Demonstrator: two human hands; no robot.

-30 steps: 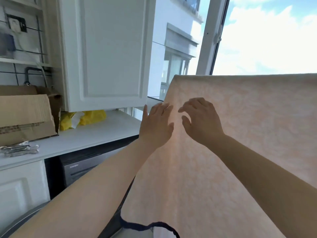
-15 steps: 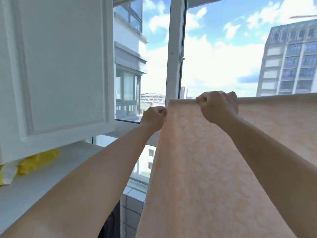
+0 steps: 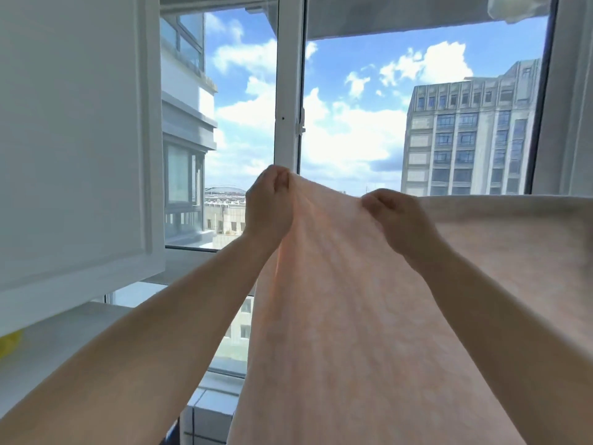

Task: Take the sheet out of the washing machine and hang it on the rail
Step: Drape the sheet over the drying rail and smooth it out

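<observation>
both hands up in front of the window frame (image 3: 286, 91). left hand (image 3: 268, 203) pinches the top left corner of the peach sheet (image 3: 353, 316), right hand (image 3: 398, 220) grips its top edge just beside. sheet hangs down between the forearms and runs off right. white cabinet door (image 3: 73, 139) at left, above the worktop (image 3: 64, 342).

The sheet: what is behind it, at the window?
Above the sheet, held up by the left hand and right hand, the window frame, sky and a grey building show. The sill and lower glass behind it are hidden.
</observation>
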